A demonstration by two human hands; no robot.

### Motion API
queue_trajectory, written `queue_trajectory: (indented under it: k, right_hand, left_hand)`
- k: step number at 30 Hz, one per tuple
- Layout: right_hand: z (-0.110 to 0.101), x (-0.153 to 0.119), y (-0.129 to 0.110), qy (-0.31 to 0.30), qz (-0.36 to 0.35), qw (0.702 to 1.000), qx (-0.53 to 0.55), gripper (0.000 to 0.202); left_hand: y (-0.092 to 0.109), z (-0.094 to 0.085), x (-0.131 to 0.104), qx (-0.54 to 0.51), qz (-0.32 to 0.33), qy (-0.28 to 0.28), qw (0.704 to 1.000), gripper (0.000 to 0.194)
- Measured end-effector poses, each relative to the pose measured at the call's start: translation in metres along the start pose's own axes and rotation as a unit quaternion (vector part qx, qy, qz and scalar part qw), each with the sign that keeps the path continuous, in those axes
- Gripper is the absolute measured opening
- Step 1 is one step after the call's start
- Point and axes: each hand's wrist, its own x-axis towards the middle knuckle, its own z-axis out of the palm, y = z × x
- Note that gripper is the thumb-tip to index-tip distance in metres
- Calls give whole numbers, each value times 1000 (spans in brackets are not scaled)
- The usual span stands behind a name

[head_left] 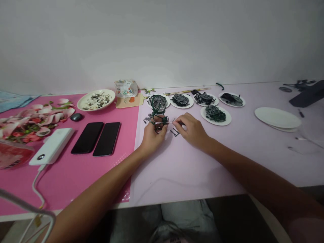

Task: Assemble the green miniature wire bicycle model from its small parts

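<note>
My left hand [154, 134] is closed round a dark green model [159, 104] with a spoked wheel, which points away from me above the table. Close on its right, my right hand [188, 127] pinches a thin, light-coloured rod [169, 123] whose far end meets the model. Small dark frame-shaped parts [174, 132] lie on the table just below the fingertips. Behind the hands, white plates hold spoked wheels [180, 99], black parts [204, 98] and green parts [216, 114].
Two black phones [106, 139], a white power bank [52, 145] with a cable, a mouse [76, 116] and artificial flowers [32, 121] lie left. A bowl [96, 100] stands behind them. Stacked white plates [277, 118] and a dark box-like object [307, 94] are at the right.
</note>
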Motion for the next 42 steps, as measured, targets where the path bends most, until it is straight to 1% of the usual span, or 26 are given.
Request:
queue_trajectory:
  k: [4,7,10,13,15,21,23,25,27,28,30,33,35,38,42]
  right_hand:
    - [0,1,1,11,8,1000,7,25]
    - [0,1,4,23,27,999,16,29]
    - [-3,3,11,41,45,998,23,32]
    - [-8,7,23,63,82,994,33,34]
    - [-12,11,34,91,106,990,37,34]
    - [-24,24,66,156,117,981,17,30]
    - [-29,27,74,176,119,977,-5,29]
    - [-34,29,79,184,128,974,-22,27]
    - [-38,30,79,170,142,975,-27,25]
    - [-39,30,79,153,151,976,-29,23]
    - [-40,29,76,92,169,981,-36,23]
    - [-35,26,72,-18,178,982,-63,27]
    - [-29,25,71,-65,175,979,-84,31]
    - [-21,23,70,-96,173,975,-100,36]
    - [-13,20,72,-113,154,977,-94,30]
  left_hand:
    - [-3,0,2,7,14,17,1000,34]
    - [-4,-1,4,16,25,32,999,27]
    - [-4,-3,5,18,18,31,999,19]
    - [-4,-3,6,18,6,31,999,17]
    - [-3,-4,6,18,7,35,999,17]
    - [-1,-4,5,26,11,29,999,17]
    - [-1,-4,5,25,9,24,999,17]
    - [0,-4,5,22,8,18,1000,15]
    - [0,-3,5,14,5,18,1000,15]
    - [1,-3,5,11,1,19,1000,15]
    - [3,-2,5,6,-15,22,1000,15]
    - [7,-2,5,2,-44,23,999,15]
    - [10,-2,6,4,-51,20,998,14]
    - [14,-2,5,11,-49,10,999,18]
    - [15,-2,4,14,-50,-8,999,28]
